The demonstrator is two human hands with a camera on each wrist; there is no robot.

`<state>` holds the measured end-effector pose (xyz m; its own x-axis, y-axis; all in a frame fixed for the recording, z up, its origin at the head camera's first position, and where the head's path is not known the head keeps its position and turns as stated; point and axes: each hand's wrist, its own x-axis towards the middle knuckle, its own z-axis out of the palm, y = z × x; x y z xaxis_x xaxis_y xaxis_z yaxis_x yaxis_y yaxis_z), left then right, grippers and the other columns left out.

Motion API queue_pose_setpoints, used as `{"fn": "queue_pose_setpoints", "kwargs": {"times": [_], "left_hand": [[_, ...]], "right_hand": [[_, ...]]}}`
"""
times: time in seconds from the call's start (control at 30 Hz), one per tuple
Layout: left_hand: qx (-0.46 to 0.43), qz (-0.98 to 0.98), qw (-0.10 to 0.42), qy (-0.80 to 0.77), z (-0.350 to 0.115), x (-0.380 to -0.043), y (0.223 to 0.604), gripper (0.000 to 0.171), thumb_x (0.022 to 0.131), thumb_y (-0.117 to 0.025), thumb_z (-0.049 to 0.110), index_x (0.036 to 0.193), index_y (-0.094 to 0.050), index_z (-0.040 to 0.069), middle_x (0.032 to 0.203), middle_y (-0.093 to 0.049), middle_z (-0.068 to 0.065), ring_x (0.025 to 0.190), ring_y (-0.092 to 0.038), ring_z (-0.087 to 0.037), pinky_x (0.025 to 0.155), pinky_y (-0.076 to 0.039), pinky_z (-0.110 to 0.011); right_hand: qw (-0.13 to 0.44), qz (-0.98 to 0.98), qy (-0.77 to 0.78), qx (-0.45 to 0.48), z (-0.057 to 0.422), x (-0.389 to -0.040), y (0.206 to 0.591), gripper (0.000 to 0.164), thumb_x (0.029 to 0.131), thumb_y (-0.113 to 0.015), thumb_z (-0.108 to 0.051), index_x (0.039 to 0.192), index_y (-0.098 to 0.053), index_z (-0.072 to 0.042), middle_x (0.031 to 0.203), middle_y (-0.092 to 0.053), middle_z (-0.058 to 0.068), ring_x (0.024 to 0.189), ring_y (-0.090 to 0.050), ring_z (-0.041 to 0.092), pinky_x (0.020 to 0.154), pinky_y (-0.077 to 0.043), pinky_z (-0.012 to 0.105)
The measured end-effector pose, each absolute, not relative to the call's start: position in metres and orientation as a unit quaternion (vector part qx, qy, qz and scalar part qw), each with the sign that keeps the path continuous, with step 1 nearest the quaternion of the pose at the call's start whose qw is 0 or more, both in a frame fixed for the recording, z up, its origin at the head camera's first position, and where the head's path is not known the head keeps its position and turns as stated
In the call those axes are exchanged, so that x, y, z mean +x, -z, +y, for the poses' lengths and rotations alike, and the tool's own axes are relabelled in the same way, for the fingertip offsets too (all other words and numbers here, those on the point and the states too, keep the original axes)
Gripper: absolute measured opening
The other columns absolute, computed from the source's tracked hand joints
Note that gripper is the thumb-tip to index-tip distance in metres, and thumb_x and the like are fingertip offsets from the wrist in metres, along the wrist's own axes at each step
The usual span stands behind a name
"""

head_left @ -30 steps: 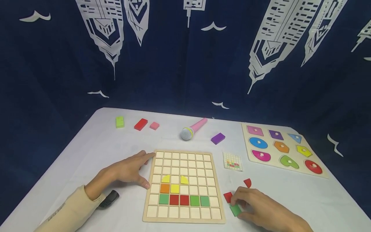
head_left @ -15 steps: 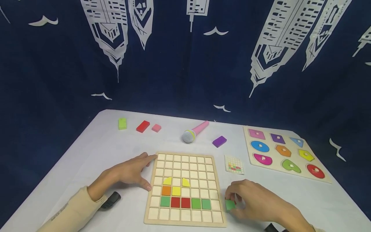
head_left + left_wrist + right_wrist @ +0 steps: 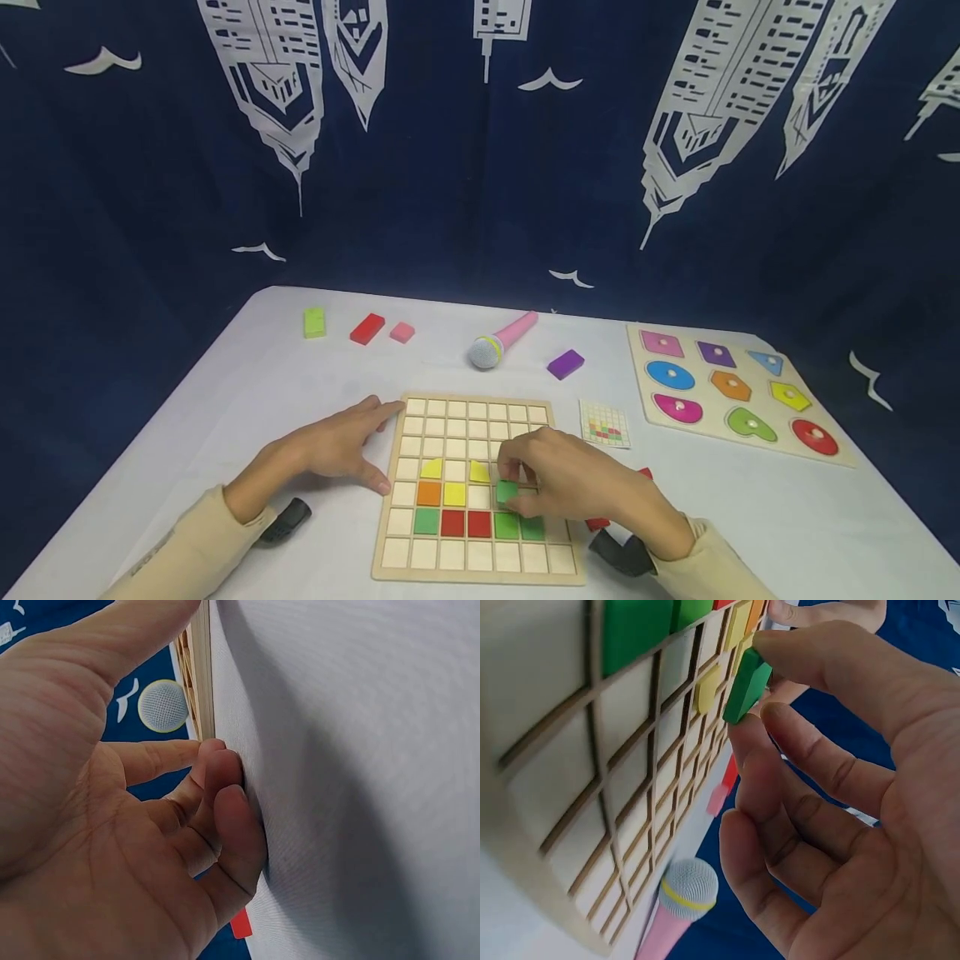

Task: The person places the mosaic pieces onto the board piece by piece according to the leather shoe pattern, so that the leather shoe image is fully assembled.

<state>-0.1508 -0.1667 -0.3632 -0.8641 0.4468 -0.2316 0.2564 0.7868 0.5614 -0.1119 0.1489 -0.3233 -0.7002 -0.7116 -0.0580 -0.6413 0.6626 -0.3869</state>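
My right hand (image 3: 577, 475) pinches a green square tile (image 3: 506, 492) between thumb and fingers, over the right half of a wooden grid board (image 3: 476, 575). In the right wrist view the green tile (image 3: 748, 686) is tilted and stands above the grid cells. The board's second row from the front holds green and red tiles; an orange square (image 3: 429, 493) and a yellow square (image 3: 454, 494) lie behind them. Two yellow curved pieces sit one row farther back. My left hand (image 3: 337, 442) touches the board's left edge with thumb and index fingertip, its other fingers loosely bent against the table.
Partly behind the right forearm lie red pieces (image 3: 597, 524). A small pattern card (image 3: 604, 423) and a knobbed shape puzzle (image 3: 705, 414) are on the right. Along the back are a pink toy microphone (image 3: 486, 352), a purple block (image 3: 566, 364), and red, pink and lime blocks.
My right hand picked up the green tile from the table right of the board and carried it left over the grid. The left hand stays at the board's edge.
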Motion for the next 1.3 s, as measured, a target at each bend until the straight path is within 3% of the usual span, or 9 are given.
{"fn": "queue_pose_setpoints", "kwargs": {"times": [0.13, 0.43, 0.63, 0.83, 1.07, 1.3], "left_hand": [[0.19, 0.929, 0.175, -0.265, -0.168, -0.15, 0.363, 0.111, 0.06, -0.095, 0.038, 0.152, -0.041, 0.012, 0.123, -0.056, -0.006, 0.118, -0.051, -0.022, 0.107, -0.045, -0.051], [0.192, 0.928, 0.174, -0.267, -0.166, -0.152, 0.364, 0.112, 0.06, -0.095, 0.039, 0.153, -0.039, 0.011, 0.136, -0.054, -0.014, 0.132, -0.048, -0.031, 0.111, -0.04, -0.055], [0.193, 0.928, 0.174, -0.266, -0.166, -0.152, 0.364, 0.112, 0.058, -0.096, 0.039, 0.152, -0.041, 0.011, 0.125, -0.057, -0.008, 0.12, -0.052, -0.024, 0.107, -0.045, -0.053], [0.196, 0.927, 0.177, -0.267, -0.167, -0.15, 0.362, 0.111, 0.06, -0.095, 0.037, 0.153, -0.04, 0.01, 0.127, -0.056, -0.009, 0.121, -0.052, -0.025, 0.107, -0.044, -0.052], [0.194, 0.924, 0.182, -0.276, -0.168, -0.15, 0.363, 0.112, 0.061, -0.095, 0.038, 0.153, -0.038, 0.01, 0.134, -0.054, -0.012, 0.129, -0.049, -0.028, 0.111, -0.039, -0.054], [0.195, 0.925, 0.178, -0.273, -0.168, -0.149, 0.362, 0.11, 0.061, -0.095, 0.037, 0.153, -0.04, 0.01, 0.126, -0.055, -0.008, 0.12, -0.051, -0.023, 0.108, -0.044, -0.051]], "right_hand": [[0.107, 0.898, 0.163, -0.394, 0.136, -0.119, 0.327, 0.015, 0.081, -0.082, -0.025, 0.085, -0.067, -0.023, 0.074, -0.059, -0.016, 0.069, -0.052, 0.002, 0.07, -0.044, 0.02], [0.119, 0.886, 0.159, -0.419, 0.124, -0.128, 0.336, 0.016, 0.08, -0.083, -0.02, 0.083, -0.068, -0.022, 0.07, -0.055, -0.016, 0.065, -0.049, 0.0, 0.062, -0.042, 0.018], [0.13, 0.886, 0.163, -0.415, 0.12, -0.128, 0.342, 0.016, 0.08, -0.084, -0.018, 0.085, -0.069, -0.024, 0.072, -0.055, -0.017, 0.067, -0.049, 0.0, 0.061, -0.044, 0.017], [0.134, 0.891, 0.161, -0.403, 0.118, -0.125, 0.342, 0.012, 0.083, -0.081, -0.016, 0.084, -0.071, -0.023, 0.078, -0.057, -0.014, 0.071, -0.05, 0.002, 0.064, -0.044, 0.018], [0.117, 0.889, 0.159, -0.412, 0.136, -0.113, 0.341, 0.012, 0.091, -0.075, -0.021, 0.102, -0.077, -0.021, 0.095, -0.064, -0.015, 0.08, -0.054, -0.002, 0.074, -0.049, 0.017], [0.122, 0.892, 0.19, -0.391, 0.18, -0.106, 0.338, 0.019, 0.09, -0.075, -0.021, 0.109, -0.075, -0.023, 0.102, -0.066, -0.016, 0.088, -0.057, 0.0, 0.081, -0.051, 0.021]]}}
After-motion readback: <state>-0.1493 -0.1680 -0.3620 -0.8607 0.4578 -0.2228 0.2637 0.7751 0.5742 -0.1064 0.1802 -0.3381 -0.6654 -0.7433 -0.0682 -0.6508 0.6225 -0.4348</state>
